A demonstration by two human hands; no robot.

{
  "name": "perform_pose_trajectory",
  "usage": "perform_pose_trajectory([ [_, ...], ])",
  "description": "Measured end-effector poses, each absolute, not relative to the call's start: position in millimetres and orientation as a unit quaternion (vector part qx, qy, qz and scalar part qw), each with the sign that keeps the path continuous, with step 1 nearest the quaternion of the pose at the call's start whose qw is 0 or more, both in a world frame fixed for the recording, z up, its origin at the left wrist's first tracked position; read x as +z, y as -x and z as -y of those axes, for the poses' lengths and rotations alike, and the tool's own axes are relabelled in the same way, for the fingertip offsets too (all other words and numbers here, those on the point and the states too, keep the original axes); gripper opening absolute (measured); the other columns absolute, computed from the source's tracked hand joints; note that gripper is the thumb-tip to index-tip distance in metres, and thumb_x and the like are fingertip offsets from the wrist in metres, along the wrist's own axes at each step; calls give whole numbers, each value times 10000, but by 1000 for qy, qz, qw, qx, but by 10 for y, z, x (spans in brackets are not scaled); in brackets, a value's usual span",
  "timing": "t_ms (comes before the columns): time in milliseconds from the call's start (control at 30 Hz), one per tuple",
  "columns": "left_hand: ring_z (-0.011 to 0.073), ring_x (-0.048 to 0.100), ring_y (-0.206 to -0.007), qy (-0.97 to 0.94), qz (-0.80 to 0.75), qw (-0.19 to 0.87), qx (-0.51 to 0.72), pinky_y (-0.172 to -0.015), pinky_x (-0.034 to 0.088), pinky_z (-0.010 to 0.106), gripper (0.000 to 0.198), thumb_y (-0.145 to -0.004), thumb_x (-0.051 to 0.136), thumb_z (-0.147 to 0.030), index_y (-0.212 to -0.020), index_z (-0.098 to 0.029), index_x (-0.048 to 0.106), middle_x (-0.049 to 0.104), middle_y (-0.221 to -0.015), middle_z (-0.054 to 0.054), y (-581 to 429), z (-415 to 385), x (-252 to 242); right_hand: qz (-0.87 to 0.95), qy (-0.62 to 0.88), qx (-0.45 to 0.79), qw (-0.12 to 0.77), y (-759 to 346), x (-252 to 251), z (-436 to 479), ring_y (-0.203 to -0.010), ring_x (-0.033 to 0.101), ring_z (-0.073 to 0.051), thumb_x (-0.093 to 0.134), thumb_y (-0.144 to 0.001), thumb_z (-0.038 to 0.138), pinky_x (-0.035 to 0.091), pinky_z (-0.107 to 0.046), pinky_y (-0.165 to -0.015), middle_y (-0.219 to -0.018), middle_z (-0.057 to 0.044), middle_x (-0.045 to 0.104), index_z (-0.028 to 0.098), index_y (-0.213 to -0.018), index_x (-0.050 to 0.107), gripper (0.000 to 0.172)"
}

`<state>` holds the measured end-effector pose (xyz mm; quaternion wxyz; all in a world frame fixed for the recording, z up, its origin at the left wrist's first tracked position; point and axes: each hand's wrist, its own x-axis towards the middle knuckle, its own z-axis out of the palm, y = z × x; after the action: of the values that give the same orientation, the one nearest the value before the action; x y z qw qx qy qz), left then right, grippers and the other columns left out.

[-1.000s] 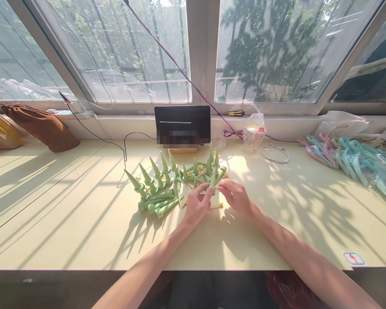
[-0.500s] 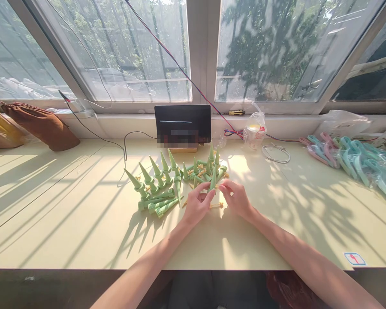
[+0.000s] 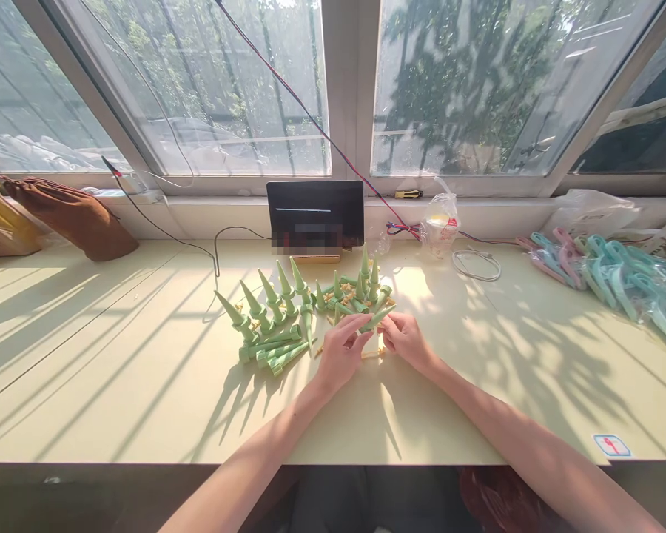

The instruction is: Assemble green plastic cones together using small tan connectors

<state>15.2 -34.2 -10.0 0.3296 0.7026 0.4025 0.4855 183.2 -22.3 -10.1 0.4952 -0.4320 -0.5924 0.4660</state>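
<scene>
My left hand (image 3: 341, 352) pinches a green cone-shaped plastic spike (image 3: 376, 318), which lies tilted with its tip to the upper right. Close beside it, my right hand (image 3: 404, 339) has its fingers curled at the spike's lower end; what they hold is hidden. Just behind both hands lies a loose heap of green spikes with small yellow parts (image 3: 355, 295). To the left, a row of upright and lying spikes (image 3: 266, 322) is laid out on the pale yellow table (image 3: 116, 370).
A dark tablet (image 3: 314, 216) stands at the back by the window sill, with a cable running left. A bagged cup (image 3: 438, 226) and a coiled white cable (image 3: 476, 265) lie behind right. Pastel plastic hangers (image 3: 604, 270) lie far right, a brown pouch (image 3: 69, 218) far left.
The spike in my left hand has tipped from upright to slanting up and right. My right hand has closed in slightly on its base.
</scene>
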Motion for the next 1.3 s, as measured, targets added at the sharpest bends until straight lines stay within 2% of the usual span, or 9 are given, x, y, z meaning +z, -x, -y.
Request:
perform_pose_trajectory([
  [167,78,524,-573,-728,-386,303,478,-478,413,204,289,-945,554,-318,-1181,-246,704,676,-1151,107,-152,341,-120,574,425,522,467,-1869,-115,192,-387,240,-69,546,-862,462,176,-222,-388,-453,87,242,219,-577,396,403],
  [267,55,476,-512,-718,-410,312,468,-489,414,211,281,-936,560,-328,-1173,-243,684,672,-1130,86,-175,355,-104,576,439,507,468,-1872,-140,176,-388,269,-73,526,-888,486,199,-222,-391,-450,83,272,215,-594,410,416],
  [433,59,456,-458,-672,-449,356,468,-482,404,222,309,-915,581,-379,-1155,-195,648,688,-930,55,-203,374,-32,654,466,341,488,-1869,-138,187,-469,367,-95,461,-962,516,306,-240,-461,-508,44,399,197,-618,456,469],
  [533,70,444,-426,-643,-462,382,477,-433,361,223,357,-894,599,-438,-1136,-178,636,675,-810,31,-201,375,8,717,457,237,469,-1890,-118,197,-542,427,-110,448,-994,470,361,-252,-524,-635,4,524,179,-736,573,409],
  [633,88,475,-422,-624,-466,397,486,-420,347,224,379,-886,598,-476,-1115,-177,642,658,-728,12,-198,374,25,752,439,200,448,-1919,-128,189,-591,485,-129,440,-1007,445,409,-266,-566,-738,-25,595,179,-879,635,354],
  [833,121,521,-439,-613,-465,410,490,-422,351,229,406,-877,607,-497,-1123,-179,658,584,-585,-23,-205,387,26,791,424,169,408,-1964,-172,170,-667,519,-173,357,-1042,404,413,-287,-611,-756,-44,591,213,-906,635,363],
  [1000,108,481,-409,-613,-464,423,479,-416,351,227,428,-874,617,-494,-1134,-159,669,517,-520,-43,-201,404,48,787,407,198,420,-1962,-136,199,-671,523,-174,371,-1034,440,430,-289,-633,-734,-39,587,219,-871,648,390],
  [1133,103,463,-392,-614,-456,437,474,-406,355,222,443,-872,625,-478,-1165,-148,670,487,-481,-53,-192,409,64,761,414,241,438,-1924,-108,231,-625,483,-156,403,-1014,465,410,-275,-587,-665,-20,548,199,-783,618,412],
  [1300,95,432,-382,-602,-455,458,470,-401,368,217,454,-868,628,-451,-1200,-143,661,481,-457,-59,-183,397,57,678,413,415,445,-1877,-90,248,-470,355,-109,446,-973,509,309,-248,-456,-525,52,368,202,-713,533,412],
])
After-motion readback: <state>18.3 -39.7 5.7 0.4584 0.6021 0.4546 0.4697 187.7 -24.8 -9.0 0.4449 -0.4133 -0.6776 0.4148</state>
